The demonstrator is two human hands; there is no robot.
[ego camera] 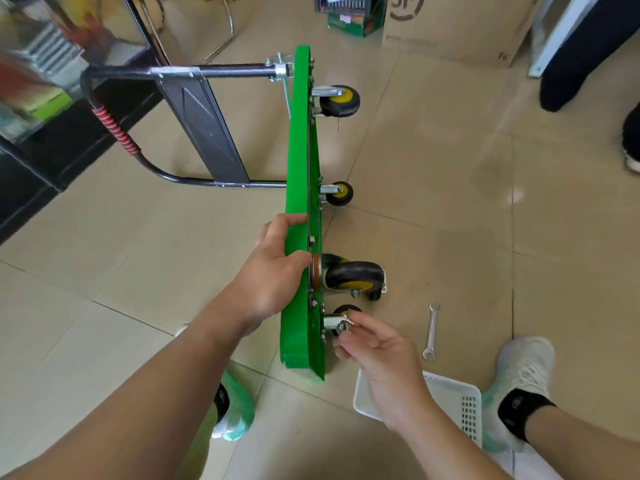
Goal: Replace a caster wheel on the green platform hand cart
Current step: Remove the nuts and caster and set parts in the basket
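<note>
Beside the green cart (298, 161), white basket (460, 400) below right hand (377, 344) with small fastener (348, 326).

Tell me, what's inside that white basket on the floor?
Only its bare white bottom shows in the white basket; the right hand covers the middle, hiding anything there.

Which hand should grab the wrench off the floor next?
Right. The left hand grips the green platform, holding it on edge. The right hand pinches a fastener at the near caster, on the same side as the wrench.
</note>
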